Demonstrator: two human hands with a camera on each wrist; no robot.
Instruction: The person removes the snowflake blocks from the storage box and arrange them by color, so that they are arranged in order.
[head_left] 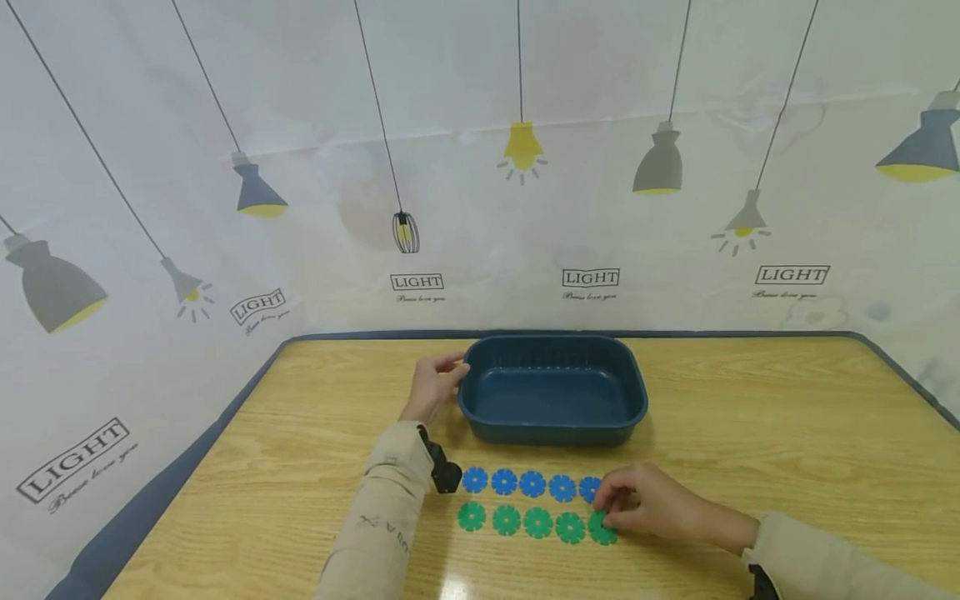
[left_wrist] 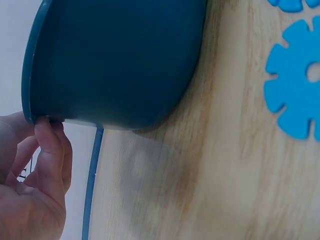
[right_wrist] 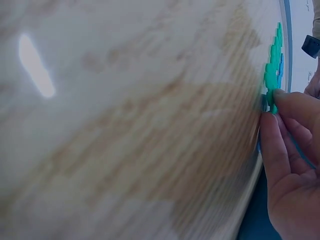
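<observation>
A dark blue plastic basin (head_left: 551, 435) sits toward the back of the table. My left hand (head_left: 431, 387) grips its rim at the left end, thumb and fingers around the edge; the left wrist view shows the basin (left_wrist: 115, 65) above the fingers. Nearer me lie a row of blue notched discs (head_left: 532, 483) with center holes and a row of green notched discs (head_left: 506, 521). At the right end, my right hand (head_left: 656, 504) pinches the last green disc (head_left: 602, 536) between thumb and fingers. Its fingers partly cover the last blue disc (head_left: 589, 487).
The wooden table (head_left: 285, 483) extends on both sides of the discs. Behind it hangs a pale wall cloth (head_left: 480, 275) printed with lamps. A black wrist mount (head_left: 446, 477) on the left sleeve stands close to the left end of the blue row.
</observation>
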